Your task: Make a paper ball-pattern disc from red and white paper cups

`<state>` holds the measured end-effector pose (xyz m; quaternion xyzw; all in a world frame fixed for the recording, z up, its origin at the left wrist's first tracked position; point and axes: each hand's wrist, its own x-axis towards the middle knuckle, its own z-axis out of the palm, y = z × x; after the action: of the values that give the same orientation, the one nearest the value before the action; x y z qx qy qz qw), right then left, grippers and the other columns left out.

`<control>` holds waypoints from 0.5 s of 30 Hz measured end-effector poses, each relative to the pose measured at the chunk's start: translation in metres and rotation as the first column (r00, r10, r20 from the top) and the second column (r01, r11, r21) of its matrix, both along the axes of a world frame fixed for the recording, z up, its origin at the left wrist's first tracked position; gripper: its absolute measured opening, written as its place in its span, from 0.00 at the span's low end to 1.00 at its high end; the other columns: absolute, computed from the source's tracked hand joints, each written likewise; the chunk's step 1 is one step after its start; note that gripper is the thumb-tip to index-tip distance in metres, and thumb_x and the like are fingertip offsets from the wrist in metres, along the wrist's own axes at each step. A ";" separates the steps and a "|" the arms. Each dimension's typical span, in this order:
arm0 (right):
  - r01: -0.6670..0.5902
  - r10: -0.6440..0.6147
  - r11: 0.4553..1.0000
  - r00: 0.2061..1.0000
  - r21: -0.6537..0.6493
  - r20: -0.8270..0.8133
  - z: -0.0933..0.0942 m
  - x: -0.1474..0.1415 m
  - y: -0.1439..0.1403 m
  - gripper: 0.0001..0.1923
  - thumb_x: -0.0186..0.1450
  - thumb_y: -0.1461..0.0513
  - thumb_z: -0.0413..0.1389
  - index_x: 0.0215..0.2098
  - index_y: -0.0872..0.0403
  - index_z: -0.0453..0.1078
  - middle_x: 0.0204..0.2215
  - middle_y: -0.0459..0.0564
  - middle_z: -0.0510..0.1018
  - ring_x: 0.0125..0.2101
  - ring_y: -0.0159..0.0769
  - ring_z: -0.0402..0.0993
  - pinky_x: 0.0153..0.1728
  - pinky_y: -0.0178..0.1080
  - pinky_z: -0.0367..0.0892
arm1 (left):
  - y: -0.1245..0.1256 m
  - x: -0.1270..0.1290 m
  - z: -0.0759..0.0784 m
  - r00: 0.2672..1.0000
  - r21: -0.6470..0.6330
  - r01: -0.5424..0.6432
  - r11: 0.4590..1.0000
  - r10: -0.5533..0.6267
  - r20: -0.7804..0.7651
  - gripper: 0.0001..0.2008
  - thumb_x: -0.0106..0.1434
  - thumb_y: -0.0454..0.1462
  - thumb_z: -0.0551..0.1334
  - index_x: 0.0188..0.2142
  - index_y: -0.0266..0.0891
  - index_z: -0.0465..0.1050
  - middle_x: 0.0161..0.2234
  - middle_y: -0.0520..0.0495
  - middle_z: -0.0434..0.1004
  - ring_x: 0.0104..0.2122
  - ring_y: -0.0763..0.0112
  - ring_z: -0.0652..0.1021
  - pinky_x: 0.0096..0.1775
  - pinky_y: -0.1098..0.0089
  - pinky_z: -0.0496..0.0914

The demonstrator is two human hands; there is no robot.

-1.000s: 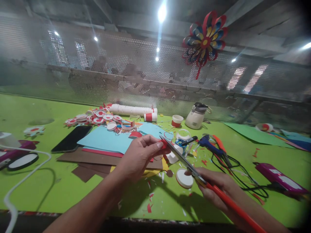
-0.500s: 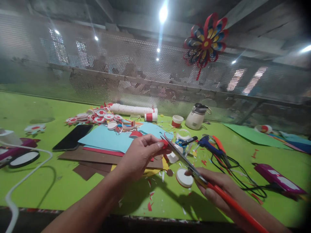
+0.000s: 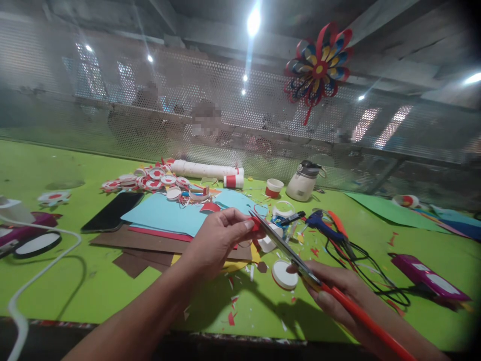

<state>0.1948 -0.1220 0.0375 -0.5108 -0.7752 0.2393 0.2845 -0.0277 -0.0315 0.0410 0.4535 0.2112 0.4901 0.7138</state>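
Observation:
Between the fingertips of my left hand (image 3: 221, 238) is a small piece of red paper (image 3: 256, 224), pinched near the middle of the view. My right hand (image 3: 330, 288) is closed around orange-red-handled scissors (image 3: 289, 253). Their blades point up and to the left, with the tips at the red paper. Below the blades a white round lid (image 3: 284, 274) lies on the green table. Light blue paper sheets (image 3: 161, 213) and brown paper sheets (image 3: 150, 244) lie beyond and left of my left hand.
A pile of red-and-white paper discs (image 3: 150, 178) lies at the back left, near a black phone (image 3: 112, 212). A blue glue gun (image 3: 326, 224), black cable and purple device (image 3: 428, 277) are on the right. Behind stand a paper cup (image 3: 274, 188) and a jug (image 3: 301, 181). Paper scraps lie in front.
Both hands stay in nearly the same place. The scissor blades look slightly closer together at the red paper.

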 end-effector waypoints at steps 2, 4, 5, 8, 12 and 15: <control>0.001 -0.001 1.000 1.000 0.005 0.006 0.000 0.000 0.000 0.24 0.64 0.44 0.48 0.40 0.52 0.74 0.25 0.47 0.72 0.26 0.33 0.65 0.25 0.32 0.62 | 0.000 0.000 0.000 1.000 0.000 -0.004 1.000 0.004 -0.005 0.07 0.53 0.32 0.67 0.23 0.34 0.70 0.27 0.46 0.78 0.32 0.64 0.80 0.44 0.60 0.69; -0.008 0.008 1.000 1.000 0.003 0.014 -0.001 0.001 0.001 0.24 0.64 0.44 0.48 0.41 0.52 0.74 0.25 0.47 0.72 0.25 0.32 0.64 0.25 0.32 0.62 | 0.000 0.000 0.000 1.000 -0.002 -0.003 1.000 0.003 -0.007 0.07 0.53 0.32 0.67 0.23 0.34 0.70 0.27 0.46 0.78 0.32 0.65 0.80 0.44 0.61 0.69; -0.018 0.018 1.000 1.000 0.001 0.019 -0.001 0.002 0.001 0.24 0.64 0.44 0.48 0.40 0.52 0.74 0.25 0.47 0.71 0.25 0.32 0.63 0.25 0.32 0.61 | 0.000 0.000 0.000 1.000 -0.004 -0.002 1.000 0.002 -0.005 0.07 0.53 0.32 0.67 0.23 0.34 0.70 0.27 0.46 0.78 0.32 0.65 0.79 0.44 0.61 0.69; -0.069 0.069 0.998 0.997 -0.006 0.039 -0.001 0.004 0.003 0.22 0.66 0.45 0.47 0.38 0.53 0.72 0.24 0.45 0.68 0.24 0.30 0.60 0.24 0.32 0.59 | 0.000 0.000 0.000 1.000 -0.011 0.001 1.000 -0.001 0.003 0.07 0.53 0.32 0.67 0.23 0.33 0.70 0.27 0.46 0.78 0.31 0.66 0.79 0.44 0.62 0.69; -0.099 0.099 0.995 0.993 -0.002 0.062 -0.001 0.005 0.004 0.22 0.66 0.46 0.46 0.38 0.53 0.71 0.24 0.45 0.65 0.23 0.30 0.58 0.23 0.31 0.59 | 0.000 0.000 0.000 1.000 -0.013 0.000 1.000 0.000 -0.003 0.07 0.53 0.32 0.67 0.23 0.33 0.70 0.27 0.46 0.78 0.31 0.66 0.79 0.43 0.62 0.69; -0.096 0.095 0.995 0.994 0.001 0.058 -0.001 0.005 0.004 0.23 0.66 0.45 0.46 0.38 0.53 0.72 0.23 0.44 0.65 0.22 0.29 0.57 0.22 0.31 0.58 | -0.001 0.000 0.001 1.000 -0.018 0.001 1.000 -0.001 -0.006 0.07 0.53 0.32 0.67 0.23 0.34 0.71 0.27 0.46 0.78 0.31 0.66 0.79 0.44 0.62 0.69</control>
<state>0.2000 -0.1177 0.0362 -0.4793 -0.8072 0.2361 0.2511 -0.0280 -0.0324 0.0415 0.4484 0.2175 0.4866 0.7175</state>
